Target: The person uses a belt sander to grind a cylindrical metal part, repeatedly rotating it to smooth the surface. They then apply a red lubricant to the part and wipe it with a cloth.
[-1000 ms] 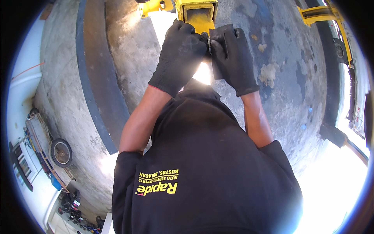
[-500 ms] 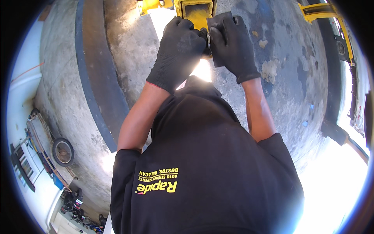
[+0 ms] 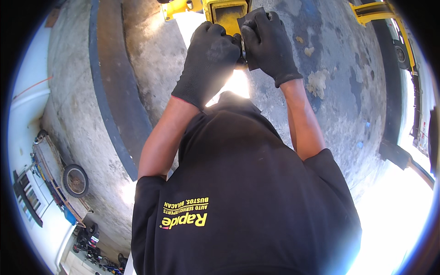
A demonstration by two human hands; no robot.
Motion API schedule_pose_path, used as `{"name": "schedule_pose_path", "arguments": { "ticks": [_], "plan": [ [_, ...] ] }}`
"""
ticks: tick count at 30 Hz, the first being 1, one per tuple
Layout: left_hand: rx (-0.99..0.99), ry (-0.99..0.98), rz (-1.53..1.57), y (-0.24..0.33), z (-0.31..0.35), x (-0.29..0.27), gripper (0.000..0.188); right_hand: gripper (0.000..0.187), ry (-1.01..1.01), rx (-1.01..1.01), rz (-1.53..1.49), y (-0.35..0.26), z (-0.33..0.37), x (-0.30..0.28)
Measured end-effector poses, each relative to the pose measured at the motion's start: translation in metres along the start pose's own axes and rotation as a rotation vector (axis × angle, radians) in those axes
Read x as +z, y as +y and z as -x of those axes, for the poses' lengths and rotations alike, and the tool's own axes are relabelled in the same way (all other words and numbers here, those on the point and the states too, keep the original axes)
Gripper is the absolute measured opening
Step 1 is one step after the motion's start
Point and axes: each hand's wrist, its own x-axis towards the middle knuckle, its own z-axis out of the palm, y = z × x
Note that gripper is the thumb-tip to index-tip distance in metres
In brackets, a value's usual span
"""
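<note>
Both my hands wear black gloves and meet in front of a yellow hollow metal beam end (image 3: 228,18) at the top of the head view. My right hand (image 3: 271,46) is closed on a dark, flat, stiff-looking sheet (image 3: 250,16), whose corners stick out above and below the fingers. Its inner edge lies against a small metallic part (image 3: 243,53) between the hands. My left hand (image 3: 211,59) is closed beside that part, thumb toward the sheet; its fingertips are hidden, and its grip on the part is not fully visible.
A long dark floor strip (image 3: 114,78) curves along the left. Another yellow metal arm (image 3: 378,11) stands at the upper right. A wheeled cart (image 3: 55,172) is at the far left, with dark clutter below it. Stained concrete (image 3: 334,105) lies around me.
My right hand and the dark sheet have shifted slightly left and up, and the sheet is tilted more. My left hand has barely moved.
</note>
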Motion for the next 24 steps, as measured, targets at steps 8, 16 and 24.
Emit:
{"name": "schedule_pose_path", "arguments": {
  "ticks": [8, 16, 24],
  "plan": [
    [-0.008, 0.039, 0.088, 0.002, 0.001, -0.002, 0.026, 0.027, -0.029, 0.148, 0.02, -0.02, 0.035, -0.017],
    [-0.006, 0.059, 0.078, -0.001, 0.005, 0.0, 0.024, 0.029, -0.011, 0.167, -0.014, -0.032, 0.033, -0.018],
    [-0.01, 0.141, 0.121, 0.005, 0.008, 0.004, 0.018, 0.026, -0.016, 0.261, -0.048, 0.016, -0.001, -0.002]
  ]
}}
